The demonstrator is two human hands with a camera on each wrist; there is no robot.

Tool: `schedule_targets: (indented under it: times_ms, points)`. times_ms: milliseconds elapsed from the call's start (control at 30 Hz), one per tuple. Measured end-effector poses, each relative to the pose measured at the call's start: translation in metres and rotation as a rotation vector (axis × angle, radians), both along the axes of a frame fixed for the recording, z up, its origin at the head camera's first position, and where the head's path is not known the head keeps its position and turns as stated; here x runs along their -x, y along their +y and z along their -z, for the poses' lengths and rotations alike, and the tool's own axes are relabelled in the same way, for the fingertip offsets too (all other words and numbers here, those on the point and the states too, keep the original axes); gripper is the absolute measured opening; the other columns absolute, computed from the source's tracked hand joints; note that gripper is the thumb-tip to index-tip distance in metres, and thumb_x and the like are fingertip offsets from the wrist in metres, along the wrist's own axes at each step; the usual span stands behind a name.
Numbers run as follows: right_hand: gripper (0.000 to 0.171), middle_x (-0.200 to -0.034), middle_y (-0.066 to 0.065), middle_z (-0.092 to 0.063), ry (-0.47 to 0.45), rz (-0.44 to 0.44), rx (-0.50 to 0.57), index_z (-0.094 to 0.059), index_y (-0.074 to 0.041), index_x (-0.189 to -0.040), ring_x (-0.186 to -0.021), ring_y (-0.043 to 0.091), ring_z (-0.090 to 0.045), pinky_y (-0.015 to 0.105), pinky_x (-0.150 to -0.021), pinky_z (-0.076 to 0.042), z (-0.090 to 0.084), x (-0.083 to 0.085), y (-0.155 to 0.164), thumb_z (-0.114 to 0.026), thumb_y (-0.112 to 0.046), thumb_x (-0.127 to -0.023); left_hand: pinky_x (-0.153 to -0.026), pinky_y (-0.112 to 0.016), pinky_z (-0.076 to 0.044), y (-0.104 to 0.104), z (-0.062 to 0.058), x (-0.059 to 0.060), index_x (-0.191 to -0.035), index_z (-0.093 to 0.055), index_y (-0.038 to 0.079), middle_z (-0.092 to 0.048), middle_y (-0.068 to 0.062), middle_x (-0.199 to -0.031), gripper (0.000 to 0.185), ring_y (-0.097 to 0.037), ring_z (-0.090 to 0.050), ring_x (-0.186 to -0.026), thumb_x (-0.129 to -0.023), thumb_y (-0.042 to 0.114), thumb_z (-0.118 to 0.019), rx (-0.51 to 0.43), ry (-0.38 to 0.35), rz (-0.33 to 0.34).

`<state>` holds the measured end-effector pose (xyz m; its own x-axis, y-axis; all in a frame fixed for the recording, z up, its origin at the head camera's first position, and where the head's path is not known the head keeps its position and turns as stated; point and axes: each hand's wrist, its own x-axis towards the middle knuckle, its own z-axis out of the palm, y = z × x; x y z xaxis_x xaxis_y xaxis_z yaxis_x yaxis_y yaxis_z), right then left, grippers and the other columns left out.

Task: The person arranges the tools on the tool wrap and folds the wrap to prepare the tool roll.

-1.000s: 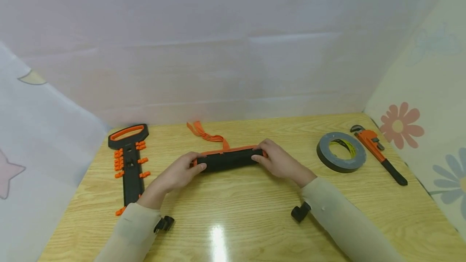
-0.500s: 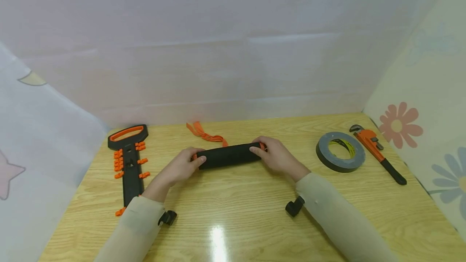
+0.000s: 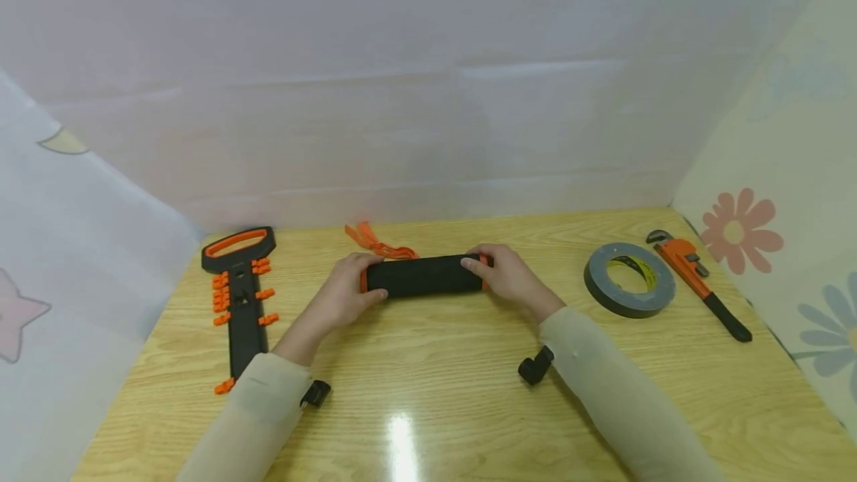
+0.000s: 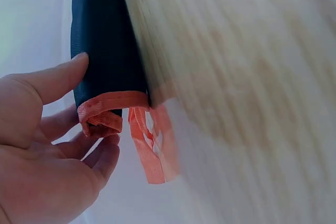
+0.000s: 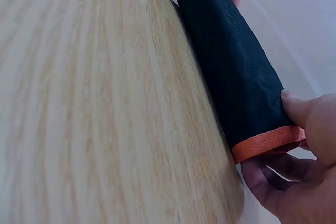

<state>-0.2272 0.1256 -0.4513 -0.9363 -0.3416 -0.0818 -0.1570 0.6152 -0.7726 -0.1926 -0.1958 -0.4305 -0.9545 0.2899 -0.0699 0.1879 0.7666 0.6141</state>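
A black fabric tool roll (image 3: 425, 276) with orange edging lies rolled into a cylinder across the middle of the table. My left hand (image 3: 341, 294) holds its left end, thumb on the near side and fingers at the orange-trimmed opening (image 4: 102, 121). At the other end my right hand (image 3: 514, 277) grips it, with the thumb on the black cloth and curled fingers beneath the orange band (image 5: 268, 142). Orange tie straps (image 3: 382, 246) trail from behind the roll toward the back wall; their attached end is hidden by it.
A black and orange rack-like tool (image 3: 244, 318) with a loop handle and several clips lies at the left. On the right are a grey roll of tape (image 3: 605, 296) and an orange pipe wrench (image 3: 689, 274). A pale cloth wall (image 3: 428, 132) rises behind the table.
The tool roll has turned over away from me, covering the orange edge strip and part of the straps. Both hands have moved slightly toward the back along with it.
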Motion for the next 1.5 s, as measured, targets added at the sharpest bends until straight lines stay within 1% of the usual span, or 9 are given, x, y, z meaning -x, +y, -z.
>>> schedule_targets:
  times_ms: [133, 233, 433, 567, 700, 800, 1000, 1133, 1500]
  points:
    - [0.040, -0.077, 0.006, -0.067, -0.004, 0.021, 0.016, -0.070, -0.008, -0.141, -0.063, 0.020, -0.057, 0.044, -0.092, -0.054, 0.002, 0.004, 0.001, -0.062, -0.035, -0.111, -0.120, -0.066, -0.041, 0.001, 0.003, 0.003, -0.159, -0.051, 0.004, -0.047, -0.025, -0.161, 0.069, -0.049, -0.040, -0.150, -0.099, 0.016, -0.081, 0.027, 0.012, 0.025]
    - [0.040, -0.071, 0.007, -0.063, -0.003, 0.042, 0.011, -0.070, -0.008, -0.140, -0.059, 0.022, -0.059, 0.043, -0.091, -0.054, 0.003, 0.006, 0.003, -0.063, -0.035, -0.111, -0.118, -0.064, -0.043, 0.003, 0.005, 0.005, -0.159, -0.051, 0.004, -0.050, -0.024, -0.159, 0.069, -0.048, -0.045, -0.147, -0.099, 0.017, -0.081, 0.032, -0.003, 0.043]
    - [0.042, -0.129, 0.012, -0.070, 0.054, 0.058, -0.024, -0.068, -0.008, -0.142, -0.107, 0.029, -0.067, 0.048, -0.098, -0.056, -0.001, 0.004, 0.008, -0.068, -0.034, -0.109, -0.116, -0.060, -0.048, 0.007, 0.005, 0.012, -0.160, -0.051, 0.005, -0.055, -0.021, -0.156, 0.069, -0.044, -0.056, -0.141, -0.100, 0.022, -0.081, 0.046, -0.047, 0.057]
    - [0.053, -0.148, 0.014, -0.061, 0.159, -0.059, -0.042, -0.065, -0.006, -0.146, -0.132, 0.036, -0.061, 0.055, -0.111, -0.052, -0.004, 0.000, 0.015, -0.078, -0.030, -0.102, -0.117, -0.059, -0.047, 0.009, 0.006, 0.016, -0.160, -0.052, 0.007, -0.055, -0.019, -0.159, 0.069, -0.043, -0.056, -0.143, -0.099, 0.023, -0.081, 0.043, -0.073, 0.052]
    - [0.061, -0.152, 0.015, -0.060, 0.245, -0.191, -0.088, -0.062, -0.004, -0.150, -0.141, 0.039, -0.058, 0.059, -0.117, -0.047, -0.003, -0.002, 0.021, -0.083, -0.028, -0.098, -0.120, -0.060, -0.045, 0.009, 0.006, 0.018, -0.161, -0.051, 0.010, -0.051, -0.018, -0.164, 0.069, -0.043, -0.052, -0.148, -0.099, 0.022, -0.081, 0.017, -0.078, 0.051]
    - [0.062, -0.150, 0.016, -0.062, 0.262, -0.221, -0.112, -0.060, -0.003, -0.151, -0.141, 0.039, -0.058, 0.059, -0.118, -0.047, -0.001, -0.001, 0.023, -0.082, -0.027, -0.099, -0.122, -0.062, -0.042, 0.009, 0.003, 0.018, -0.160, -0.052, 0.012, -0.047, -0.017, -0.167, 0.068, -0.043, -0.047, -0.153, -0.099, 0.020, -0.081, -0.002, -0.064, 0.061]
    - [0.064, -0.155, 0.015, -0.061, 0.166, -0.189, -0.125, -0.057, -0.004, -0.155, -0.145, 0.039, -0.057, 0.057, -0.119, -0.047, -0.003, 0.001, 0.024, -0.080, -0.029, -0.100, -0.125, -0.063, -0.038, 0.012, -0.004, 0.018, -0.157, -0.057, 0.012, -0.048, -0.015, -0.168, 0.061, -0.042, -0.041, -0.157, -0.101, 0.017, -0.079, -0.005, -0.052, 0.080]
    - [0.064, -0.158, 0.016, -0.058, 0.097, -0.168, -0.141, -0.056, -0.006, -0.157, -0.146, 0.038, -0.056, 0.056, -0.119, -0.048, -0.004, 0.003, 0.025, -0.078, -0.030, -0.102, -0.121, -0.061, -0.043, 0.016, -0.007, 0.022, -0.157, -0.057, 0.012, -0.054, -0.013, -0.164, 0.061, -0.039, -0.047, -0.154, -0.101, 0.015, -0.079, 0.020, -0.042, 0.109]
    - [0.059, -0.158, 0.018, -0.059, 0.071, -0.135, -0.158, -0.058, -0.006, -0.155, -0.145, 0.039, -0.058, 0.056, -0.119, -0.048, -0.006, 0.009, 0.026, -0.075, -0.029, -0.104, -0.123, -0.060, -0.042, 0.019, 0.002, 0.036, -0.155, -0.059, 0.012, -0.055, -0.016, -0.162, 0.056, -0.041, -0.048, -0.153, -0.102, 0.015, -0.076, 0.025, -0.090, 0.094]
